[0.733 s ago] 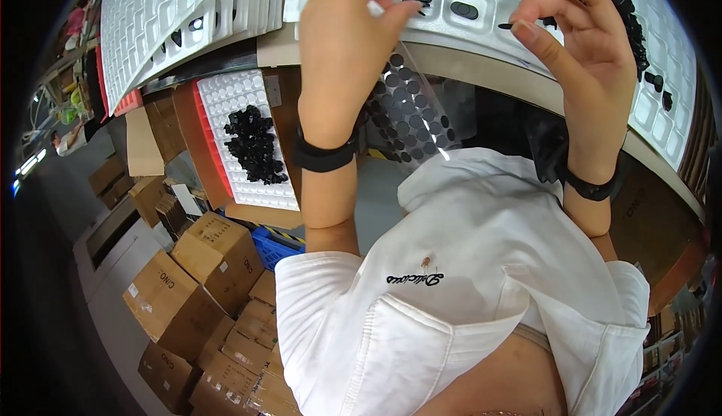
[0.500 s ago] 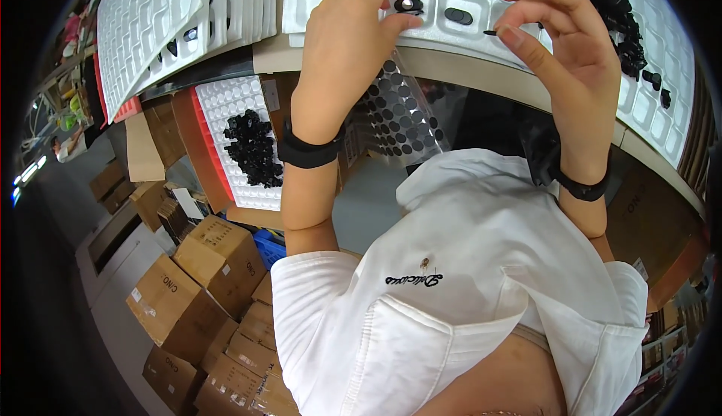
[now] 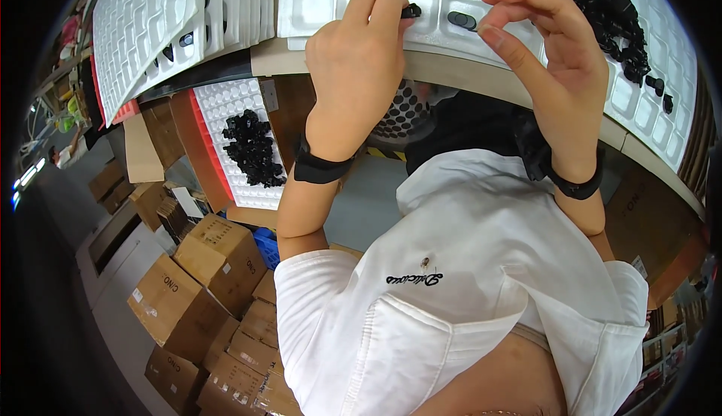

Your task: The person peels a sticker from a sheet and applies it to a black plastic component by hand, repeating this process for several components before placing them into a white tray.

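My left hand [image 3: 357,70] is closed on a small black plastic part [image 3: 411,11] above the front of a white compartment tray [image 3: 312,10]. The fingers hide most of that part. Just right of it, another black oval part [image 3: 462,20] lies in a tray pocket, close to my right thumb. My right hand [image 3: 560,51] is raised over the tray with thumb and index finger apart. A thin dark spot shows at the index fingertip; whether it is a nail or a loose piece is unclear. Below the table edge hangs a clear sheet with round black discs [image 3: 406,111], partly behind my left wrist.
Black parts [image 3: 609,17] are heaped on the tray at right. White trays [image 3: 150,25] stand stacked at left. Lower left, a carton holds a white tray with a black pile [image 3: 252,149]. Cardboard boxes [image 3: 177,299] and a blue crate [image 3: 267,247] sit below.
My left hand has turned knuckles-up and come slightly nearer, still holding the black part. My right hand has shifted a little left. Less of the disc sheet shows now.
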A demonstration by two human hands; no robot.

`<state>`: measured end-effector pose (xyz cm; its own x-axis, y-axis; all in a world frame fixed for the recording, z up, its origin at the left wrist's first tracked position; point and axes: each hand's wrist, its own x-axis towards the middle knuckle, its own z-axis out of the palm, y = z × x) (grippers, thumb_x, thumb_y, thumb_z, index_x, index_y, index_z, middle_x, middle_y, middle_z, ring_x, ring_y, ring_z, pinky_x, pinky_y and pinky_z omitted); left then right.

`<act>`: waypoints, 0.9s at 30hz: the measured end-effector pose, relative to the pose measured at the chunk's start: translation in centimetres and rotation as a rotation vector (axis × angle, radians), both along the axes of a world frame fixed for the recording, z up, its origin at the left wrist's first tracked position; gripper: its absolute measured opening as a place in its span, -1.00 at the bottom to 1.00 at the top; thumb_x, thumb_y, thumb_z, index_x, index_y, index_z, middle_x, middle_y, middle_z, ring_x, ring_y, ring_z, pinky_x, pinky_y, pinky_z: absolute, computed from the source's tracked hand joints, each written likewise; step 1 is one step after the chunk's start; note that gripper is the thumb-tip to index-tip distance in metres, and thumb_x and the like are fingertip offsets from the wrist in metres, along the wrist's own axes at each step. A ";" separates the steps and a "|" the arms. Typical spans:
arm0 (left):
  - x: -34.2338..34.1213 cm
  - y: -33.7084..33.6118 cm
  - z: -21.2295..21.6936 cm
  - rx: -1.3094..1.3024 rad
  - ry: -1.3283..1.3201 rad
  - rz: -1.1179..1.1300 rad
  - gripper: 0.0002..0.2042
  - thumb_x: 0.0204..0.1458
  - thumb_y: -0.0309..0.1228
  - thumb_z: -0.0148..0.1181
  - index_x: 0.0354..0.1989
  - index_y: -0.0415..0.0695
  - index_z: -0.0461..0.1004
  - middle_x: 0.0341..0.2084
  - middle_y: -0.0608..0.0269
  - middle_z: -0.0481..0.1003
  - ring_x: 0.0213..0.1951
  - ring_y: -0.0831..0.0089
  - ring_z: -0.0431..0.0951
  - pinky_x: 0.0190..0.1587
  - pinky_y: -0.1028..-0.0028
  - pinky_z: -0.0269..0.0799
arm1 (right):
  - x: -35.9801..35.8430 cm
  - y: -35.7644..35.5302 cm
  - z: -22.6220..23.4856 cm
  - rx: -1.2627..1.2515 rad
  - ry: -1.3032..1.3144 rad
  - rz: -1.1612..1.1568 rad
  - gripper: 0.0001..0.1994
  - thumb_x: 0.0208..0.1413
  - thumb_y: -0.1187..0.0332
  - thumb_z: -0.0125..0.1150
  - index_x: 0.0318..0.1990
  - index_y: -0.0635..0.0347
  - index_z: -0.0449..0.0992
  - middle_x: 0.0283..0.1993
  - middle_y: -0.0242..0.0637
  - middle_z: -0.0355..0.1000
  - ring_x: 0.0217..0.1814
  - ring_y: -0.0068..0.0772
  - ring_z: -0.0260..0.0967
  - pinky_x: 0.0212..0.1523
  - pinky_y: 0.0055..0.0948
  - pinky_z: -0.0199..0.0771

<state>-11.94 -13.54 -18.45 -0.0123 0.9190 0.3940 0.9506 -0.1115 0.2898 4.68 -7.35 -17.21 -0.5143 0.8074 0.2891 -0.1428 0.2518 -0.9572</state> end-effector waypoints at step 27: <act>-0.3 0.9 1.4 -0.520 -0.671 0.057 -0.74 -0.26 -0.58 0.19 -0.29 -0.16 0.46 -0.70 0.48 0.34 -0.66 0.81 0.20 -0.66 0.77 0.03 | -0.4 -0.8 2.1 -0.356 -0.035 0.043 -0.75 -0.15 0.64 0.09 -0.24 0.38 0.27 -0.26 -0.27 0.24 -0.27 -0.56 0.25 -0.20 -0.61 0.21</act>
